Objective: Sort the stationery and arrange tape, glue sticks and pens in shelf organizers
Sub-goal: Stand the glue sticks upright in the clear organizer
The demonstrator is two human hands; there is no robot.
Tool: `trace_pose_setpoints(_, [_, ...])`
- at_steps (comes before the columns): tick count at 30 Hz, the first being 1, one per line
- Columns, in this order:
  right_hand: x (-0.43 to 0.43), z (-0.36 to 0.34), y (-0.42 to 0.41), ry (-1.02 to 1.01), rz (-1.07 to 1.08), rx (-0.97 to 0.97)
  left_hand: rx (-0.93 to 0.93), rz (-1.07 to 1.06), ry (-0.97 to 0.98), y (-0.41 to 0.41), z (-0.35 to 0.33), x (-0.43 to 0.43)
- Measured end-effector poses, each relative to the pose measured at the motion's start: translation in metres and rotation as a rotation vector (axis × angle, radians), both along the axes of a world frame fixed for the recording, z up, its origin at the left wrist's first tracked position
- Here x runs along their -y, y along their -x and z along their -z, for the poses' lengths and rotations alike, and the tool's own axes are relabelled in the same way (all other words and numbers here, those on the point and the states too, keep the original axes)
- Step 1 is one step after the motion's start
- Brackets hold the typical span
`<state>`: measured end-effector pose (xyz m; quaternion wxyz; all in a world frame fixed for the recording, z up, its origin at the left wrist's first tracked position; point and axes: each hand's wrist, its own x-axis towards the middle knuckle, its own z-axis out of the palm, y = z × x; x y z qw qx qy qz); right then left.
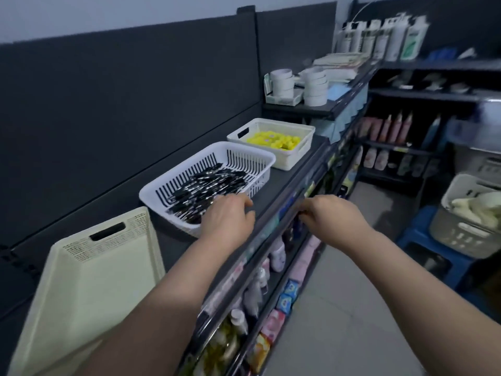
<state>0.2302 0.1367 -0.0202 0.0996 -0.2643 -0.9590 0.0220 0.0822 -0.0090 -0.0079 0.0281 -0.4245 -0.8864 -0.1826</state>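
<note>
A white slotted basket (189, 161) on the dark top shelf (284, 183) holds a heap of black pens (206, 185). My left hand (229, 215) lies over the basket's near right corner, fingers curled around the rim. My right hand (325, 213) hovers at the shelf's front edge, fingers curled with nothing seen in them. Behind the pen basket stands a cream basket (295, 158) filled with yellow-capped items (273, 139), likely glue sticks. Two stacks of white tape rolls (314, 88) sit on a raised shelf further back.
A large empty cream bin (89, 280) stands on the shelf at near left. Lower shelves (271, 280) hold bottles and packets. At right, a cream basket (466, 234) rests on a blue stool. White bottles (385, 36) line the far shelf. Grey floor lies between.
</note>
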Motion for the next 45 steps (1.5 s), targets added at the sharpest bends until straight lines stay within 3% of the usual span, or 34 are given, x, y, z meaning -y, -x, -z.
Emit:
trace_pose_setpoints(8, [-0.123, 0.001, 0.000, 0.135, 0.069, -0.083, 0.121, -0.051, -0.017, 0.002, -0.003, -0.119])
trace_pose_setpoints(17, [-0.245, -0.002, 0.117, 0.170, 0.000, -0.069, 0.241, -0.217, -0.184, 0.096, 0.001, -0.223])
trace_pose_setpoints(26, [-0.336, 0.007, 0.225, 0.158, -0.055, -0.011, 0.620, -0.452, -0.320, 0.176, 0.005, -0.313])
trace_pose_setpoints(31, [-0.360, 0.019, 0.260, 0.264, -0.143, 0.057, 0.478, -0.645, -0.282, 0.195, 0.013, -0.336])
trace_pose_setpoints(33, [-0.367, 0.023, 0.266, 0.250, -0.167, 0.076, 0.535, -0.706, -0.290, 0.199, 0.018, -0.341])
trace_pose_setpoints(39, [-0.383, 0.034, 0.263, 0.183, -0.205, 0.072, 0.497, -0.711, -0.272, 0.200, 0.029, -0.360])
trace_pose_setpoints(45, [-0.422, 0.034, 0.258, 0.592, -0.339, 0.001, 0.606, -0.792, -0.539, 0.182, 0.034, -0.356])
